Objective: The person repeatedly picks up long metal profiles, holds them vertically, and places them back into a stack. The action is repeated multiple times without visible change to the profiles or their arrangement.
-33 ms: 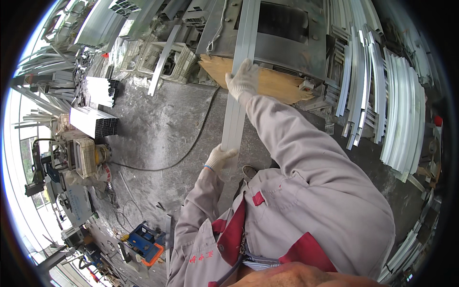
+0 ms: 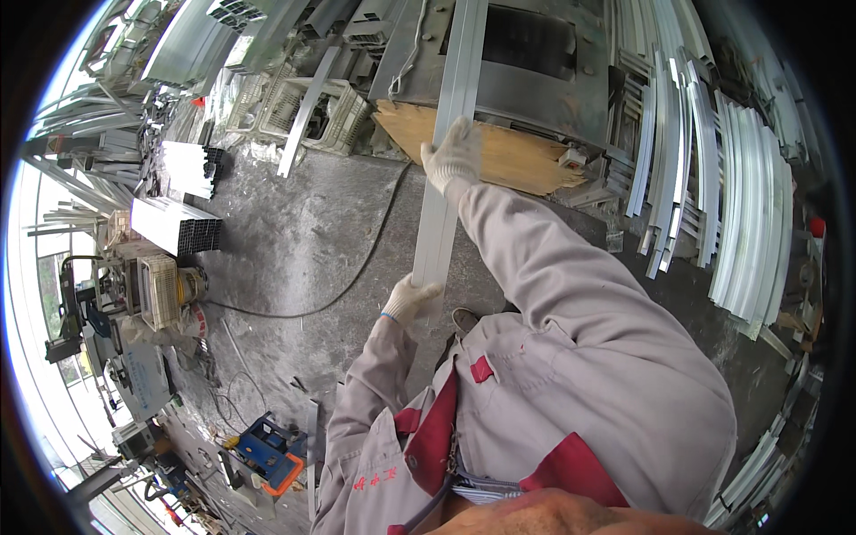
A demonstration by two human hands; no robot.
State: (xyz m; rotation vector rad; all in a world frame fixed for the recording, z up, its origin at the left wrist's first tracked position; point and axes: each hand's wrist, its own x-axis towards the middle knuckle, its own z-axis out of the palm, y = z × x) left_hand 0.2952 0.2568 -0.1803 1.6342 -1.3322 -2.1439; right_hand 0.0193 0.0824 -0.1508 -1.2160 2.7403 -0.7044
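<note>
A long silver-grey metal profile [image 2: 434, 234] runs from just in front of me to the far edge of view, its far part over a dark metal machine table [image 2: 526, 76]. My left hand [image 2: 412, 299], in a white knitted glove, closes round its near end, with the thumb across the top. Farther along, my right hand [image 2: 453, 153], gloved the same way, grips the profile's right side and top, just short of the table. The undersides of both grips are hidden.
A splintered wooden board [image 2: 513, 159] lies along the machine's near edge. Metal profiles [image 2: 753, 205] stand stacked at right; bundled square tubes [image 2: 176, 225] lie at left. A black cable [image 2: 357, 283] crosses the concrete floor. A blue tool with an orange handle [image 2: 272, 455] sits at lower left.
My right hand has shifted very slightly toward me. The left hand and the profile have hardly moved.
</note>
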